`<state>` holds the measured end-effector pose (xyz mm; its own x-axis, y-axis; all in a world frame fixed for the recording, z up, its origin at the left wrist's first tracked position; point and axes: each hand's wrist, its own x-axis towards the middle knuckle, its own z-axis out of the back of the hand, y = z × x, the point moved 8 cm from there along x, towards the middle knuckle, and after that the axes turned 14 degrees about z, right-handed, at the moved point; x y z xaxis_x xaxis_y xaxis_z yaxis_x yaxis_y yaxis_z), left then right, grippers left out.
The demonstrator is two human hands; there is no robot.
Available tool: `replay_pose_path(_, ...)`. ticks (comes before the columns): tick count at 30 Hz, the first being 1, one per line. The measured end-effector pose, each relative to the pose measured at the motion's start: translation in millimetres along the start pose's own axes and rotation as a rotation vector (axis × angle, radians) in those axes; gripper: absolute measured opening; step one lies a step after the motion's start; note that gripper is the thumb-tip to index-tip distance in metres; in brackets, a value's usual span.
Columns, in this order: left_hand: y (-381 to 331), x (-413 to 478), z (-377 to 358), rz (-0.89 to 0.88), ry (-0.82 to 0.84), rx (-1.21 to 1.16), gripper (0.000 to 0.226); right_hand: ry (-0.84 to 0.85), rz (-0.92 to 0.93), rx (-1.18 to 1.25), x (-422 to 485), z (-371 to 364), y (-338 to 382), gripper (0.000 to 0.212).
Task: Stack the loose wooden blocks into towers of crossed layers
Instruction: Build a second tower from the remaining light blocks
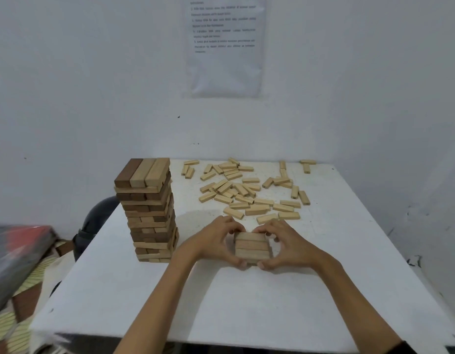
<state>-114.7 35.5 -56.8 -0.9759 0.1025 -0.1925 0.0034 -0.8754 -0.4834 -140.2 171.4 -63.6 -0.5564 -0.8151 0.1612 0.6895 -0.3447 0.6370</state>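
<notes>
A tall tower (pixel 149 210) of crossed wooden layers, light and dark blocks mixed, stands at the table's left side. In the middle of the white table (pixel 246 297) sits a small low stack (pixel 252 247) with three light blocks side by side on top. My left hand (pixel 216 241) presses its left side and my right hand (pixel 282 245) its right side, fingers curled around the near and far edges. Many loose light blocks (pixel 244 192) lie scattered behind it toward the wall.
A printed sheet (pixel 225 44) hangs on the white wall behind the table. A dark round object (pixel 98 221) sits off the table's left edge, with a grey and red thing (pixel 17 254) and patterned cloth farther left.
</notes>
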Motion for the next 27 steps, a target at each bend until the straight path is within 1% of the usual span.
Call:
replay_pose_path(4,-17,-1,30,-0.035,-0.060,-0.012,0.078,-0.026,0.021,0.002,6,29,14,0.066)
replay_pose_path(6,-33,-4,51,-0.072,-0.095,0.003,0.074,-0.033,0.051,-0.040,11,52,27,0.065)
replay_pose_path(9,-64,-6,90,-0.118,-0.164,0.048,0.063,-0.059,0.080,-0.071,16,94,52,0.073)
replay_pose_path(13,-103,-15,144,-0.153,-0.246,0.120,0.077,-0.089,0.130,-0.137,25,147,92,0.061)
replay_pose_path(16,-116,-27,183,-0.133,-0.293,0.178,0.077,-0.104,0.179,-0.178,36,172,123,0.058)
replay_pose_path(18,-114,-38,205,-0.116,-0.309,0.186,0.081,-0.118,0.211,-0.186,47,180,141,0.055)
replay_pose_path(21,-95,-56,231,-0.077,-0.309,0.156,0.082,-0.135,0.254,-0.201,69,176,167,0.052)
replay_pose_path(27,-27,-92,250,0.038,-0.272,0.078,0.077,-0.086,0.331,-0.165,115,126,205,0.052)
